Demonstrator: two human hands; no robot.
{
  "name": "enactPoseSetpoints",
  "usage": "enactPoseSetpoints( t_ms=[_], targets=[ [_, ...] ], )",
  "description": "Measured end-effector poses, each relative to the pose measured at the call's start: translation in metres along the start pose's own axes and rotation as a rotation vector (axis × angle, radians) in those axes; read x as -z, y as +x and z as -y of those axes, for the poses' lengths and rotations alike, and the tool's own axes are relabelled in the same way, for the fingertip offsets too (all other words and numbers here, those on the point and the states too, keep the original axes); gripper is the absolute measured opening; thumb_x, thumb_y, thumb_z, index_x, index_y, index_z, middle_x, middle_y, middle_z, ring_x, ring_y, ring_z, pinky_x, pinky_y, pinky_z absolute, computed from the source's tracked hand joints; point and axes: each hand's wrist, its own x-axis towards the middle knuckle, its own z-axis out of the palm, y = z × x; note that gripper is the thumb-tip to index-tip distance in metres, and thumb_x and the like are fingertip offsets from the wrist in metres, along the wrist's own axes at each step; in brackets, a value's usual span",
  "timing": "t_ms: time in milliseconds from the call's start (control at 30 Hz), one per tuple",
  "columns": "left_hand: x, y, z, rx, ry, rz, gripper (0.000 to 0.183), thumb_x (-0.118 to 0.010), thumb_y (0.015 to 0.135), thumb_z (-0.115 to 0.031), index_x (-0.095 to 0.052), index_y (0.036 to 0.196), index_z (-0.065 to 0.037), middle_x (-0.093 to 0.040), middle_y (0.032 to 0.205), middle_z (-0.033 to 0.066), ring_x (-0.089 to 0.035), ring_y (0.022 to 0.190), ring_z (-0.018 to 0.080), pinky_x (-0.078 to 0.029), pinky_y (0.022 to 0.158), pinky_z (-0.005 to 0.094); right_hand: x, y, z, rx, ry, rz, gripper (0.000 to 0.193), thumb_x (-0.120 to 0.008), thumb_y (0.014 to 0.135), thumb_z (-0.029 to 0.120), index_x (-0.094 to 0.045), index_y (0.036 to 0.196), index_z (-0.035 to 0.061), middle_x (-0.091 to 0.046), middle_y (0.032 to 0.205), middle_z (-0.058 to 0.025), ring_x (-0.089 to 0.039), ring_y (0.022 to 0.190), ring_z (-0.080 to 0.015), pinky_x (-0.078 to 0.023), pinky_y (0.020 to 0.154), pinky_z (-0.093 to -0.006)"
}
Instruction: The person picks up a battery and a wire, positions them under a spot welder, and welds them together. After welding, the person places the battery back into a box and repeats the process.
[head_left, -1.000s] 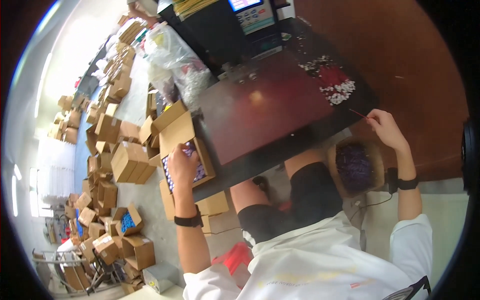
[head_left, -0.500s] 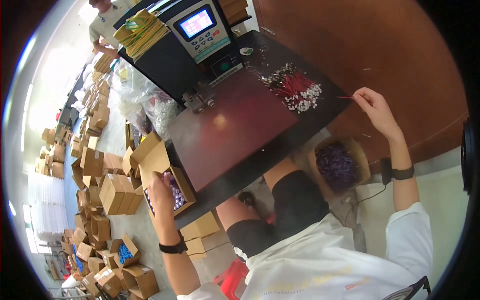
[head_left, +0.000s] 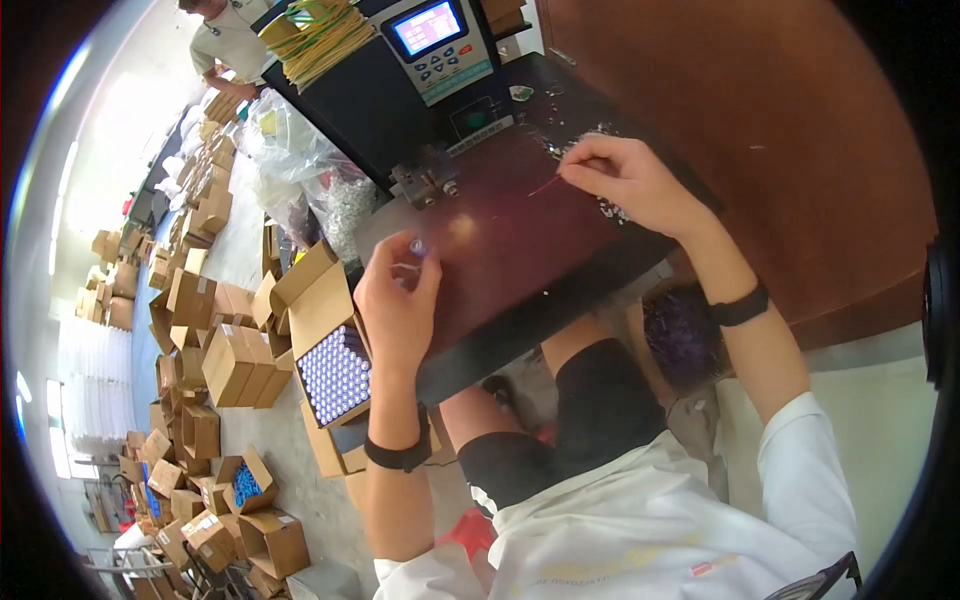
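Over the near-left part of the dark red work mat (head_left: pixel 500 265), my left hand (head_left: pixel 398 300) pinches a small purple battery cell (head_left: pixel 416 247) between thumb and fingertips. My right hand (head_left: pixel 635 180) is above the mat's right side, its fingertips closed on a thin red wire (head_left: pixel 545 187) that points left. Behind and under that hand lies a pile of red wires with white connectors (head_left: pixel 612 211), mostly hidden by it. Beyond my left hand, the metal electrode holders (head_left: pixel 425 183) of a black bench machine (head_left: pixel 340 125) stick out over the mat.
An open cardboard box (head_left: pixel 335 375) of upright purple cells stands left of the table. Under the table's right side is a bin of dark purple pieces (head_left: pixel 683 335). Yellow-green wires (head_left: pixel 315 40) lie on the machine. Another person (head_left: pixel 228 45) stands far left, near stacked cartons (head_left: pixel 240 365).
My left hand has come up out of the box with a battery cell and moved right over the mat. My right hand has brought the red wire leftward from the table's right edge.
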Motion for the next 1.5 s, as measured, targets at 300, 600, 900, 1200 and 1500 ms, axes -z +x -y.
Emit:
enactPoseSetpoints(
  t_ms=[300,600,900,1200,1500],
  targets=[
    [-0.011,0.019,0.015,0.173,-0.109,0.125,0.027,-0.082,0.081,-0.017,-0.075,0.100,0.001,-0.073,0.084,0.0146,-0.071,0.076,0.0226,-0.055,0.075,0.0330,-0.044,0.042,-0.022,-0.034,0.211,0.013,0.016,-0.067,0.100,0.018,-0.068,0.105,0.0022,-0.064,0.098,0.0035,-0.056,0.096,-0.0052,-0.045,0.087,-0.0226],
    [-0.031,0.040,0.017,0.162,-0.120,0.186,0.030,-0.082,0.079,-0.025,-0.076,0.093,0.001,-0.070,0.080,0.0193,-0.067,0.073,0.0313,-0.051,0.070,0.0398,-0.041,0.042,-0.027,0.006,0.058,-0.079,0.017,-0.067,0.100,0.019,-0.068,0.103,0.0030,-0.061,0.093,0.0053,-0.051,0.087,-0.0049,-0.042,0.080,-0.0222],
    [-0.032,0.040,0.019,0.098,-0.056,0.186,0.031,-0.082,0.080,-0.025,-0.076,0.096,0.000,-0.068,0.082,0.0189,-0.067,0.076,0.0331,-0.051,0.071,0.0405,-0.042,0.044,-0.024,0.000,0.019,-0.094,0.017,-0.069,0.099,0.017,-0.068,0.106,0.0015,-0.061,0.092,0.0046,-0.050,0.086,-0.0054,-0.042,0.080,-0.0215],
    [-0.028,0.040,0.011,0.097,-0.033,0.216,0.032,-0.081,0.081,-0.025,-0.077,0.101,-0.001,-0.069,0.085,0.0188,-0.068,0.078,0.0325,-0.052,0.074,0.0401,-0.044,0.044,-0.024,0.029,0.042,-0.099,0.015,-0.069,0.099,0.014,-0.069,0.107,0.0013,-0.062,0.093,0.0040,-0.051,0.086,-0.0058,-0.043,0.081,-0.0218],
    [-0.029,0.039,0.012,0.092,-0.034,0.201,0.031,-0.082,0.080,-0.025,-0.077,0.100,-0.002,-0.067,0.082,0.0181,-0.066,0.076,0.0316,-0.051,0.072,0.0402,-0.046,0.045,-0.025,-0.004,0.012,-0.124,0.016,-0.069,0.099,0.015,-0.069,0.106,0.0009,-0.062,0.092,0.0042,-0.051,0.086,-0.0056,-0.043,0.080,-0.0220]
  ],
)
